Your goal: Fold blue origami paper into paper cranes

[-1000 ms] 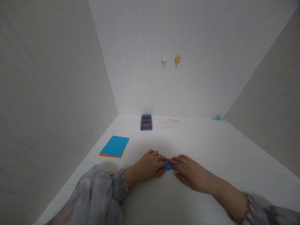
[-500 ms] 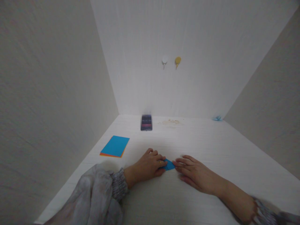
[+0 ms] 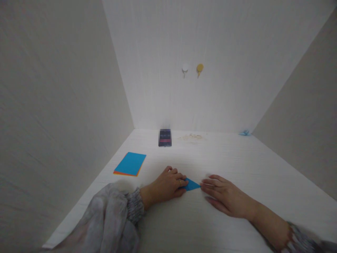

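A small folded blue paper (image 3: 192, 184) lies flat on the white table (image 3: 237, 165), its point facing right. My left hand (image 3: 165, 184) rests on the paper's left end, fingers curled and pressing it down; a ring shows on one finger. My right hand (image 3: 226, 196) lies flat on the table just right of the paper's tip, fingers stretched out and touching or almost touching it.
A stack of coloured paper sheets (image 3: 130, 164), blue on top, lies at the left. A dark phone (image 3: 165, 137) stands near the back wall, with a small blue folded piece (image 3: 244, 133) in the far right corner. Two hooks (image 3: 192, 69) hang on the back wall.
My right hand has slid to the right along the blue paper, baring more of it. My left hand has stayed in place on the paper's left end.
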A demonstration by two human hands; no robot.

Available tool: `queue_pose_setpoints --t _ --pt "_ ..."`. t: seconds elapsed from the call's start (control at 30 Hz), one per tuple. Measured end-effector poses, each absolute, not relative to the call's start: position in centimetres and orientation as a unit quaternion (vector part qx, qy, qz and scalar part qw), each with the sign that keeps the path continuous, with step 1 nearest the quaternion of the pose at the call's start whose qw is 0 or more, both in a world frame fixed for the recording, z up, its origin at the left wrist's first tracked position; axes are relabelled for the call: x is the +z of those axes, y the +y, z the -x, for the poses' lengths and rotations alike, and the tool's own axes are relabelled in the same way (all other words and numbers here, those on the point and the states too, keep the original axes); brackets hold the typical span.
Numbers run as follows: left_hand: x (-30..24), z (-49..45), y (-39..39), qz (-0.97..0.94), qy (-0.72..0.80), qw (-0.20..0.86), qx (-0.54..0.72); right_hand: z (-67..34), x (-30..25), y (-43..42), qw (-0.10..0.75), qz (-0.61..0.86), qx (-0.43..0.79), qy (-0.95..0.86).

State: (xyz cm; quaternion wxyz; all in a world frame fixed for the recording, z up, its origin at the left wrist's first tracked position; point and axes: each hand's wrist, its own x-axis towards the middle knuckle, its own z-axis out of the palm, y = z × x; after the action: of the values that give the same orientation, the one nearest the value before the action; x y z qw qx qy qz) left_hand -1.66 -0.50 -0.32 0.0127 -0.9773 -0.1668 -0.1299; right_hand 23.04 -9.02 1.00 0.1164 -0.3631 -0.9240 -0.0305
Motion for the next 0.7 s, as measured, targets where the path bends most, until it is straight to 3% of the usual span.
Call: queue_pose_setpoints --t 0.23,0.7 --pt "-0.1 1.5 -0.6 0.978 -0.165 0.008 -0.127 -23.4 0.0 -7.9 0.218 0.408 -0.007 -0.887" --pt "0.3 1.4 -0.8 0.979 -0.165 0.009 -0.117 -19.3 0.8 -7.1 0.135 0.42 0.036 -0.897"
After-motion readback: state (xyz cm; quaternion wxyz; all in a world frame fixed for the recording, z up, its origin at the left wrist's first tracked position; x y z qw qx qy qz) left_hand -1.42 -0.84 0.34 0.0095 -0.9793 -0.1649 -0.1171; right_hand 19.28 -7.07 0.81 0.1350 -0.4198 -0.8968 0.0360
